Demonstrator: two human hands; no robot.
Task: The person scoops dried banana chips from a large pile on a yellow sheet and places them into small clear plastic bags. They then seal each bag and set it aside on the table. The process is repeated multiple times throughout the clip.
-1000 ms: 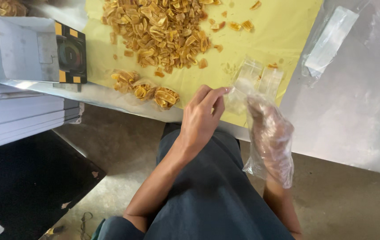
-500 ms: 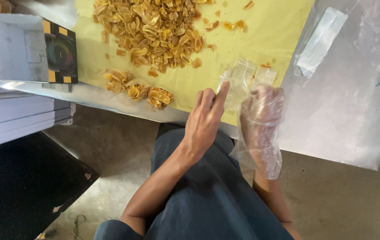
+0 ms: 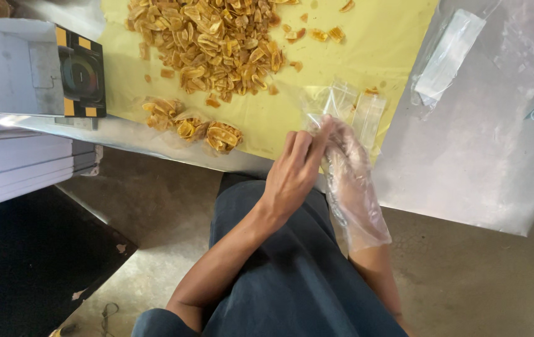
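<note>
The left hand [image 3: 295, 171], bare, sat at the centre of the frame with its fingers drawn narrow and pinched against the loose clear plastic glove [image 3: 351, 187] that covered the right hand [image 3: 345, 156]. Whether the right hand gripped anything inside that glove could not be told; its fingers looked loosely curled. Both hands met at the lower edge of the yellow sheet [image 3: 391, 37], just below a few small clear packets [image 3: 354, 109] that lay touching one another.

A heap of golden fried chips [image 3: 217, 37] filled the top centre of the sheet, and three small bagged portions [image 3: 192, 125] lay at its lower left edge, close to the rim of the metal table [image 3: 485, 156]. A black-and-yellow box [image 3: 81, 78] stood at upper left.

The glove looked baggy and thin, so a hard tug from the pinching fingers could probably tear it or pull it askew. A careless sweep of the wrist might also nudge the packets or bagged portions off the near edge.
</note>
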